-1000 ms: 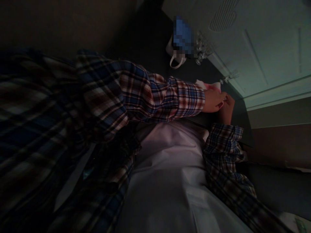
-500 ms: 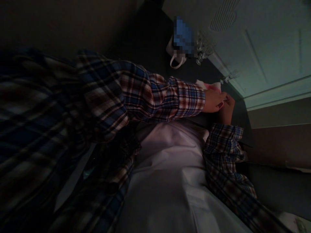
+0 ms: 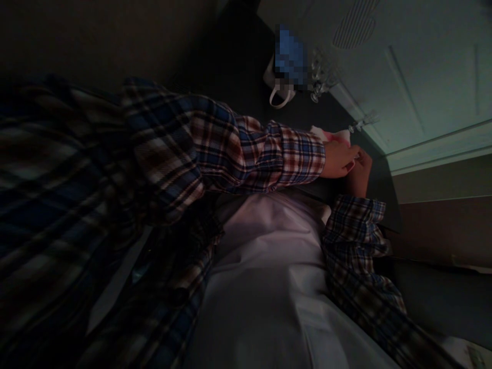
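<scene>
In the dim head view, my left hand (image 3: 339, 158) reaches in from the left, its fingers curled round a soft pink-and-white cloth (image 3: 335, 136). Part of the cloth spreads above the hand, and a reddish edge shows below its fingers. My right hand (image 3: 361, 163) comes up from below right and meets the left one, with its fingers bent and pinched together. A small pale bit shows between the fingertips, too dark to name. A clear stemmed glass (image 3: 362, 123) lies just beyond both hands on the dark tabletop (image 3: 307, 114).
Several clear glasses (image 3: 323, 72) cluster farther back. Beside them sits a white container with a looped handle (image 3: 280, 97), next to a blurred-out blue object (image 3: 291, 55). A pale panelled board (image 3: 418, 77) borders the table. White fabric (image 3: 269, 246) covers my front.
Almost nothing differs. Both hands stay together on the cloth, with only a very slight shift of the fingers.
</scene>
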Demonstrator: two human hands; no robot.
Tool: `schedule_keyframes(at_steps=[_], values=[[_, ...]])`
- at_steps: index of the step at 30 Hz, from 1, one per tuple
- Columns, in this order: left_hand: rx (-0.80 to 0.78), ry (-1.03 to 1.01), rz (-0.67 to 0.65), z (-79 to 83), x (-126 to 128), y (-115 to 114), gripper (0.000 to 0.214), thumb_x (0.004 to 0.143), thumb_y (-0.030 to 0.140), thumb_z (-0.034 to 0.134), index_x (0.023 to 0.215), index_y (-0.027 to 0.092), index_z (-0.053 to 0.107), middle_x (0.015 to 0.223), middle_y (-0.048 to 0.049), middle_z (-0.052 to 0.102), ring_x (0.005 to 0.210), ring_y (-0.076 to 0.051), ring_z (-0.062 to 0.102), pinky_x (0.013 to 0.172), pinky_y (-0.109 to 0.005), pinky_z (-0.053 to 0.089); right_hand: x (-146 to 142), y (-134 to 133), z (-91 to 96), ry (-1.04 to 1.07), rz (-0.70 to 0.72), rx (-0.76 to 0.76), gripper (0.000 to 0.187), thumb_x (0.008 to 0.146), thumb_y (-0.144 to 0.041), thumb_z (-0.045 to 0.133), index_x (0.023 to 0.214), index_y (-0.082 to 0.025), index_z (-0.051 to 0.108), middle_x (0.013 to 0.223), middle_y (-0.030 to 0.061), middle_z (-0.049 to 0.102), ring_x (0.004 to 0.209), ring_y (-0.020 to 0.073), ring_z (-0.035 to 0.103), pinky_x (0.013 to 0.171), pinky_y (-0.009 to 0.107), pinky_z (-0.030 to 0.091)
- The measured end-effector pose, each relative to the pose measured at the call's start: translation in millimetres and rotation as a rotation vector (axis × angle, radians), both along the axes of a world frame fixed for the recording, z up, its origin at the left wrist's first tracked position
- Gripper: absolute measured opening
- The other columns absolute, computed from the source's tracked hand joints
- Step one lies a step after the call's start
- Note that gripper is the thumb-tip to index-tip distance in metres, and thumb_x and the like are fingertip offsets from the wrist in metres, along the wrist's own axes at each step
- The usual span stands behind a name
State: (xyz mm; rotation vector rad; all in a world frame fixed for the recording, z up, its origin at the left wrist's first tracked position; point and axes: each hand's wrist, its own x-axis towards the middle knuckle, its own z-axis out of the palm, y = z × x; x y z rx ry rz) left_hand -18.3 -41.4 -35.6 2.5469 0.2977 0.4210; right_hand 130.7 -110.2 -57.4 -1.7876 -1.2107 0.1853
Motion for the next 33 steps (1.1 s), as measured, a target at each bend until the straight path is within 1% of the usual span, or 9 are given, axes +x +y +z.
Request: schedule_keyframes(at_steps=[8, 14, 20, 25, 28, 33], values=[[0.001, -0.004, -0.011, -0.7, -0.3, 1.0, 0.049, 0.094, 0.023, 0.033, 0.139, 0.005, 0.039, 0.121, -0.0175, 0.055, 0.114, -0.026, 0.056, 0.099, -0.038, 0.045, 2.0, 0.3, -0.1, -0.01, -0.005, 0.001, 0.027, 0.062, -0.033, 0.05, 0.06, -0.009, 0.037, 0.06, -0.0025, 0.035, 0.06, 0.0, 0.029, 0.059, 0.016, 0.023], [0.01, -0.013, -0.016, -2.1, 0.3, 1.0, 0.049, 0.094, 0.023, 0.032, 0.138, 0.004, 0.039, 0.118, -0.017, 0.056, 0.112, -0.024, 0.057, 0.098, -0.035, 0.045, 1.6, 0.1, -0.4, -0.028, -0.007, -0.014, 0.029, 0.065, -0.035, 0.049, 0.061, -0.01, 0.036, 0.06, -0.0024, 0.033, 0.061, 0.0, 0.027, 0.059, 0.016, 0.023], [0.002, -0.005, -0.02, -0.6, -0.8, 0.6, 0.05, 0.094, 0.024, 0.032, 0.14, 0.005, 0.038, 0.118, -0.0169, 0.056, 0.113, -0.027, 0.057, 0.098, -0.038, 0.046, -1.3, -0.6, 0.6, -0.03, -0.011, -0.005, 0.025, 0.065, -0.03, 0.048, 0.06, -0.009, 0.035, 0.06, -0.0022, 0.033, 0.061, -0.0001, 0.028, 0.06, 0.015, 0.024], [0.012, -0.011, -0.02, -0.6, -0.3, 1.3, 0.049, 0.094, 0.023, 0.033, 0.139, 0.004, 0.039, 0.119, -0.0178, 0.055, 0.114, -0.025, 0.056, 0.099, -0.036, 0.045, -2.0, -0.4, 0.6, -0.012, -0.007, 0.009, 0.025, 0.064, -0.03, 0.049, 0.06, -0.009, 0.036, 0.059, -0.0024, 0.034, 0.06, -0.0004, 0.029, 0.058, 0.015, 0.023], [0.014, -0.007, -0.022, -1.1, 0.6, 1.5, 0.049, 0.095, 0.024, 0.032, 0.138, 0.004, 0.039, 0.119, -0.0166, 0.056, 0.112, -0.024, 0.056, 0.099, -0.034, 0.045, -3.6, 0.0, 0.7, 0.008, -0.002, 0.015, 0.024, 0.063, -0.03, 0.049, 0.06, -0.009, 0.036, 0.059, -0.0024, 0.034, 0.059, -0.0003, 0.028, 0.058, 0.015, 0.022], [0.025, -0.007, -0.01, -2.8, 1.8, 1.3, 0.048, 0.094, 0.025, 0.031, 0.138, 0.005, 0.04, 0.121, -0.0169, 0.055, 0.112, -0.025, 0.057, 0.097, -0.037, 0.045, -3.9, -0.1, 1.1, -0.007, -0.006, 0.01, 0.024, 0.064, -0.03, 0.048, 0.06, -0.009, 0.036, 0.059, -0.0022, 0.034, 0.059, -0.0003, 0.029, 0.057, 0.015, 0.022]])
